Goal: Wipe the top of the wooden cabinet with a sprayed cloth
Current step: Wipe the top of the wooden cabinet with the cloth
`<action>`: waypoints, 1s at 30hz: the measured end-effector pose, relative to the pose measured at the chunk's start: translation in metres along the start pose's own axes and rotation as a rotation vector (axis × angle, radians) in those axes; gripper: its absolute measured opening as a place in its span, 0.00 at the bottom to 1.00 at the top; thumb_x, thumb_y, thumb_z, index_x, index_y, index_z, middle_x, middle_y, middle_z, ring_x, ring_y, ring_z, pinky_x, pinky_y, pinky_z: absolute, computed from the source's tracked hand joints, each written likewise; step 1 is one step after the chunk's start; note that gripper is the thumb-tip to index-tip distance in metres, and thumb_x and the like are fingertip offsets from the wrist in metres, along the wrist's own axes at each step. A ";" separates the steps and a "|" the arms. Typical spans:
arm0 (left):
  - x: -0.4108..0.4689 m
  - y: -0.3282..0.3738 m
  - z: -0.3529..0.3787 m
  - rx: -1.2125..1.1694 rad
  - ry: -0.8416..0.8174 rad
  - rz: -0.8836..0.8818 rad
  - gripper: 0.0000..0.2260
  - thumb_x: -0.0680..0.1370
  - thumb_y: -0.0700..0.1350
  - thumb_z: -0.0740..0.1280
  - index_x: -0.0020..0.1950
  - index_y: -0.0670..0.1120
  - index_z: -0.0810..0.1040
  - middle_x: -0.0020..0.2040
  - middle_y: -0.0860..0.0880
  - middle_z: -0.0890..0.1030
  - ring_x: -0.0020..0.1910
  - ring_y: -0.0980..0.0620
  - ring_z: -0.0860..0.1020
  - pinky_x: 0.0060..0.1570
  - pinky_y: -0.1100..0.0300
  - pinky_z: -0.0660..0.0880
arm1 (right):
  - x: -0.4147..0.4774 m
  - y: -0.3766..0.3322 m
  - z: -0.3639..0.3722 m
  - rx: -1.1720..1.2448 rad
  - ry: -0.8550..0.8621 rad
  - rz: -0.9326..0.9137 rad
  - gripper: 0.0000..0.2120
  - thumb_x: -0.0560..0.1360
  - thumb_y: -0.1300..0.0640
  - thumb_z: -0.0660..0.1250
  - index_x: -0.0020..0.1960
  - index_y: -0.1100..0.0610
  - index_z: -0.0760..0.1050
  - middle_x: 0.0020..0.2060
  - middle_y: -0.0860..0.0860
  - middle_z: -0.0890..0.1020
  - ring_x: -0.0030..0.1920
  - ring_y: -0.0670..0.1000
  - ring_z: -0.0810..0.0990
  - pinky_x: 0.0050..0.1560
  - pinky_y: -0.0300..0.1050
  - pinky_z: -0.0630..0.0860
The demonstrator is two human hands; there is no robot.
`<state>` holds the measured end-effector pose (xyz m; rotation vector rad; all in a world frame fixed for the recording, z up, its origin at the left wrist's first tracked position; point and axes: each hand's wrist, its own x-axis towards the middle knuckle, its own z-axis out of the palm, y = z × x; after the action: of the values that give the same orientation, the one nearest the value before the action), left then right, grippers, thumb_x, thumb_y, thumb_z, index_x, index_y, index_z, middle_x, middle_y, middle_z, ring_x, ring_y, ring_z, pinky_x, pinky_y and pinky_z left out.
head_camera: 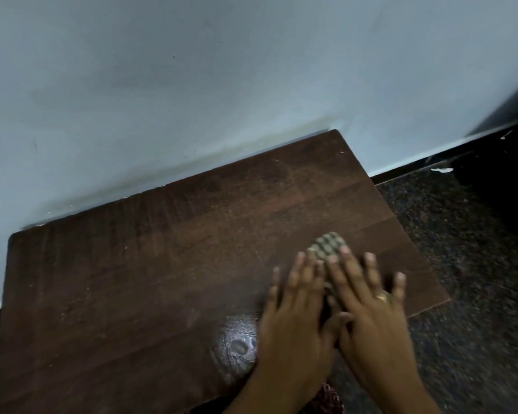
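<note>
The dark brown wooden cabinet top [162,264] fills the lower left and middle of the view, tilted against the wall. A small checked greyish cloth [328,245] lies on its right part. My left hand [293,306] and my right hand [368,300], which wears a ring, both press flat on the cloth with fingers spread, side by side. Only the cloth's far end shows past my fingertips. A shiny wet patch [237,345] sits on the wood just left of my left hand. Both hands are blurred.
A pale blue-grey wall [222,70] rises directly behind the cabinet. To the right lies dark speckled floor [461,264] with a black skirting [416,165] along the wall. The cabinet's right edge runs close to my right hand.
</note>
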<state>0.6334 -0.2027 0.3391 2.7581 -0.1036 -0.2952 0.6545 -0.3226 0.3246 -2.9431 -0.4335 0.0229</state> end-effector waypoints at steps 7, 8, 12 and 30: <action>-0.010 -0.008 0.001 0.084 -0.078 0.115 0.27 0.78 0.62 0.46 0.71 0.51 0.68 0.73 0.56 0.66 0.73 0.54 0.61 0.67 0.50 0.56 | -0.025 -0.020 0.009 0.106 0.042 0.197 0.39 0.79 0.41 0.34 0.64 0.68 0.72 0.64 0.67 0.73 0.68 0.60 0.64 0.58 0.73 0.63; -0.014 -0.015 0.000 0.096 -0.066 0.106 0.27 0.78 0.63 0.47 0.71 0.52 0.67 0.73 0.56 0.66 0.73 0.54 0.61 0.67 0.49 0.56 | -0.024 -0.027 0.010 0.119 0.036 0.174 0.39 0.79 0.41 0.34 0.64 0.67 0.71 0.64 0.66 0.72 0.69 0.57 0.60 0.60 0.70 0.64; -0.031 -0.061 -0.010 0.123 0.042 0.022 0.27 0.78 0.63 0.46 0.71 0.52 0.67 0.73 0.56 0.66 0.73 0.53 0.61 0.68 0.49 0.56 | -0.002 -0.064 0.015 0.120 0.067 -0.043 0.31 0.80 0.45 0.38 0.67 0.62 0.68 0.65 0.64 0.73 0.69 0.57 0.61 0.63 0.61 0.60; -0.086 -0.277 -0.085 0.136 0.331 -0.653 0.28 0.77 0.59 0.36 0.76 0.53 0.51 0.77 0.56 0.52 0.77 0.50 0.45 0.69 0.51 0.30 | 0.105 -0.323 0.055 0.200 -0.065 -0.588 0.23 0.70 0.58 0.59 0.65 0.58 0.74 0.66 0.55 0.74 0.66 0.61 0.71 0.64 0.61 0.67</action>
<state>0.5770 0.0940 0.3323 2.8486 0.8981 0.0144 0.6609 0.0212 0.3250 -2.5170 -1.2056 0.0828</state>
